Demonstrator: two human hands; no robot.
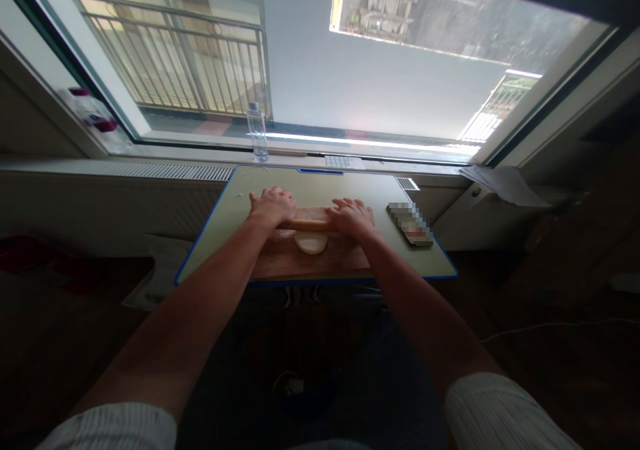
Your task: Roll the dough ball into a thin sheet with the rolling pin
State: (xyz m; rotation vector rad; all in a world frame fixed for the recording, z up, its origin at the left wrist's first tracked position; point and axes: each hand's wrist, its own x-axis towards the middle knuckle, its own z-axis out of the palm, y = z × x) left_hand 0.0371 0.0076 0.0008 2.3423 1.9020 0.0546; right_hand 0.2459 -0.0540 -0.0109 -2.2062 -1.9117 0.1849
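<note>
A wooden rolling pin (311,225) lies crosswise over a pale, flattened round of dough (311,242). My left hand (273,207) is over the pin's left end, with its palm on the wood and its fingers bent forward past it. Over the right end, my right hand (351,215) holds the pin the same way, fingers reaching forward. Both ends of the pin are hidden under my hands. The dough shows on the near side of the pin, on a brown wooden board (310,265). The board rests on a small pale-green table (225,227) with a blue edge.
A phone (410,224) with a blurred screen lies on the table's right side. Small white crumbs (239,195) dot the left. Behind, a clear bottle (257,133) stands on the windowsill, another bottle (95,113) at far left. Papers (500,182) lie at right.
</note>
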